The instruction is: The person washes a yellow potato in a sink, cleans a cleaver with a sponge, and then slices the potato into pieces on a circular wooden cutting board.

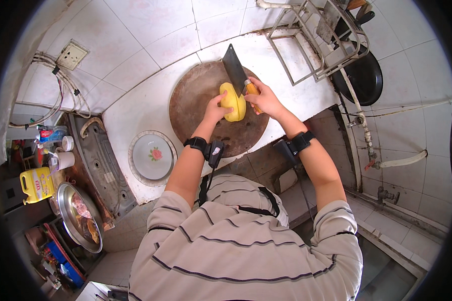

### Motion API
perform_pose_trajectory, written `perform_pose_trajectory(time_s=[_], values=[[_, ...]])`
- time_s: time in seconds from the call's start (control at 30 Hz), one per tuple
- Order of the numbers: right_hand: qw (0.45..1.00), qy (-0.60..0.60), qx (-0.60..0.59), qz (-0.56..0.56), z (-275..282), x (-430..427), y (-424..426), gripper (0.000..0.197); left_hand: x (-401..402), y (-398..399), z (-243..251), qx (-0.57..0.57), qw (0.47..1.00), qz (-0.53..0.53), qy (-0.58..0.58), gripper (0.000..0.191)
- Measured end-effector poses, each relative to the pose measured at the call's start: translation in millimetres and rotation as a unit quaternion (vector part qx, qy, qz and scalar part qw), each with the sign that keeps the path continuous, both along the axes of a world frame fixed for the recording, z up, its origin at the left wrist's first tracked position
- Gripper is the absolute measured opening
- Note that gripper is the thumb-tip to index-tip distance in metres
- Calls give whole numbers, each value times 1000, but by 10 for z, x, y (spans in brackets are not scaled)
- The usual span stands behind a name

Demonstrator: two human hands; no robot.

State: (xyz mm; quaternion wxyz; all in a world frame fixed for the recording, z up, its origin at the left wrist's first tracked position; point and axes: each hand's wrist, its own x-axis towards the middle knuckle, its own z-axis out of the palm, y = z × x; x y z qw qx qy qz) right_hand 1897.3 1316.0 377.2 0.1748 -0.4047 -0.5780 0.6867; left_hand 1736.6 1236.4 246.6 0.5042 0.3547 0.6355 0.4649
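Observation:
A large peeled yellow potato (231, 101) lies on a round wooden chopping board (190, 101). My left hand (214, 110) grips it from the left, thumb and fingers spread along its side. In my right hand (266, 98) is the wooden handle of a cleaver (233, 69), whose dark blade slants up and away to the left. The blade's near corner meets the potato's right part, and a dark lengthwise line runs down from there. How deep that line goes, I cannot tell. Part of the handle is hidden by my fingers.
A plate with a rose print (152, 155) stands left of the board on the white counter (124, 109). Further left are a steel basin (66, 225) holding food and a yellow jug (37, 184). A metal rack (290, 56) and a black pan (365, 81) are at the right.

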Motion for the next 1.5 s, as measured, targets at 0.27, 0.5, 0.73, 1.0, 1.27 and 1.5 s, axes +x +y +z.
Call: perform_pose_trajectory(time_s=[0.27, 0.5, 0.73, 1.0, 1.27, 1.5], values=[[999, 4, 34, -11, -193, -38, -57, 65, 29, -4, 85, -8, 999, 16, -29, 69], [997, -5, 66, -46, -261, -44, -137, 63, -4, -25, -58, 61, 998, 16, 9, 70], [997, 22, 36, -59, -303, -43, -121, 64, -1, -18, -72, 51, 998, 15, 37, 68], [996, 22, 34, -76, -306, -90, -175, 64, 5, -28, -56, 46, 998, 15, 34, 68], [996, 9, 76, -52, -245, -90, -237, 60, -20, -33, -130, 57, 997, 11, 55, 67], [995, -2, 85, -57, -350, -60, -265, 59, -10, -31, -73, 51, 997, 0, 55, 68]])
